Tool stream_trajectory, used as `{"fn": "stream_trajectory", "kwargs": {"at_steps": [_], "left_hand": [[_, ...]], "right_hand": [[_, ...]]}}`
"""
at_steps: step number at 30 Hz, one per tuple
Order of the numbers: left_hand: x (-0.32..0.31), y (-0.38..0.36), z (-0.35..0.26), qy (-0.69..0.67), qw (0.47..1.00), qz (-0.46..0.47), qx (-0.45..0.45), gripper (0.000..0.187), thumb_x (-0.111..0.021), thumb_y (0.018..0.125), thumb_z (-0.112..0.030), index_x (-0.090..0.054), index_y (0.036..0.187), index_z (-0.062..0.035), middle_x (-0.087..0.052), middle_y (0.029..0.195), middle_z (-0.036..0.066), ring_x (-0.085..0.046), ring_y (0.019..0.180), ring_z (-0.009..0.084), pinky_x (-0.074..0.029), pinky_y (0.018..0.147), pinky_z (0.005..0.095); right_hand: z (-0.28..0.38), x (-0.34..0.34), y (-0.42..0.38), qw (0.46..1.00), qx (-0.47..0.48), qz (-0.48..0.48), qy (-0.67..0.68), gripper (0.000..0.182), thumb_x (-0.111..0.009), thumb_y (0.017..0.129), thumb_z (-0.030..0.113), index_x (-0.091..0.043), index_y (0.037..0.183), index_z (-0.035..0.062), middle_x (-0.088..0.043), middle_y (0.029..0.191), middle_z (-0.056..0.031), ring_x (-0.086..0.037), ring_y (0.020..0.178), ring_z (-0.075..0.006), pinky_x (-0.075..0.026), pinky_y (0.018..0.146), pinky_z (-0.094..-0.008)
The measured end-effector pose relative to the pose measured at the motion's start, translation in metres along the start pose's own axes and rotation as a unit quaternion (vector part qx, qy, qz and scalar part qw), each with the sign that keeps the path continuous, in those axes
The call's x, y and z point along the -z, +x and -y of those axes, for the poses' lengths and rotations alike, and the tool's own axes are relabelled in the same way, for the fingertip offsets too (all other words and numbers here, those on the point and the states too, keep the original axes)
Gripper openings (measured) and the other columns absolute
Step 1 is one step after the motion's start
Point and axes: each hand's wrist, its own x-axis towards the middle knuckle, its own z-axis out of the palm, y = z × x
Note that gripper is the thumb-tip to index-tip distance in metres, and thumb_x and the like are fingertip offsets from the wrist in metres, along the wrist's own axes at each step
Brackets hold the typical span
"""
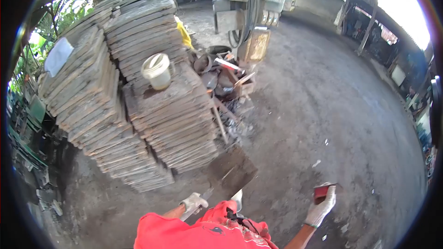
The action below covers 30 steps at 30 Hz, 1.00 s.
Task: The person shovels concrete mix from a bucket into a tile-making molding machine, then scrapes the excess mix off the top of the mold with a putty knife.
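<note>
My left hand [194, 202], in a pale work glove, is closed around the shaft of a shovel at the lower middle of the head view. The shovel's broad, square blade [233, 169] is brown with dirt and points forward, away from my body. Out to the right, my gloved right hand [321, 208] grips a small red object [321, 192] with a thin dark flat edge, its kind unclear. My red shirt [203, 233] fills the bottom, and one light-coloured shoe [237, 199] shows beside the blade.
Tall stacks of worn boards [170, 124] stand to the front left, with a white bucket [158, 71] on top. Beyond them lies a scrap heap [224, 80] near an electrical box [256, 46]. Grey dirt floor [332, 92] stretches to the right.
</note>
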Motion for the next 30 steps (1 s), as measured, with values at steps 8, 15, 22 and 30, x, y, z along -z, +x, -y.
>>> {"fn": "stream_trajectory", "kwargs": {"at_steps": [8, 15, 22, 30], "left_hand": [[-0.031, 0.072, -0.110, -0.041, 0.999, 0.005, -0.032, 0.022, -0.084, 0.072, -0.020, -0.070, 0.079, -0.0047, -0.064, 0.065, 0.006, -0.057, 0.050, 0.0127, -0.047, 0.046, 0.0325], [-0.054, 0.116, -0.168, -0.062, 0.997, -0.028, -0.036, 0.015, -0.078, 0.073, -0.014, -0.066, 0.071, -0.0046, -0.061, 0.061, 0.004, -0.056, 0.050, 0.0147, -0.045, 0.046, 0.0329], [-0.093, 0.134, -0.247, -0.073, 0.994, -0.076, -0.009, 0.017, -0.078, 0.073, -0.015, -0.066, 0.075, -0.0024, -0.060, 0.063, 0.005, -0.054, 0.050, 0.0148, -0.041, 0.047, 0.0325], [-0.111, 0.159, -0.295, -0.141, 0.984, -0.105, -0.003, 0.023, -0.079, 0.070, -0.020, -0.067, 0.080, -0.0040, -0.060, 0.063, 0.004, -0.053, 0.048, 0.0143, -0.043, 0.045, 0.0325]], "right_hand": [[-0.021, -0.102, 0.100, 0.993, -0.102, 0.040, 0.050, 0.021, -0.072, 0.096, 0.026, -0.067, 0.103, 0.0063, -0.070, 0.097, -0.0050, -0.064, 0.083, -0.0154, -0.052, 0.069, -0.0308], [-0.050, -0.172, 0.213, 0.978, -0.147, 0.133, 0.066, 0.014, -0.071, 0.096, 0.020, -0.069, 0.102, 0.0068, -0.070, 0.098, -0.0037, -0.064, 0.087, -0.0138, -0.052, 0.076, -0.0292], [-0.004, -0.300, 0.323, 0.959, -0.065, 0.248, 0.117, 0.017, -0.070, 0.094, 0.008, -0.067, 0.109, 0.0019, -0.070, 0.102, -0.0060, -0.065, 0.094, -0.0167, -0.052, 0.089, -0.0340], [0.001, -0.408, 0.400, 0.925, 0.015, 0.367, 0.101, 0.030, -0.074, 0.092, 0.011, -0.063, 0.118, 0.0034, -0.069, 0.106, -0.0067, -0.065, 0.096, -0.0183, -0.052, 0.088, -0.0363]]}}
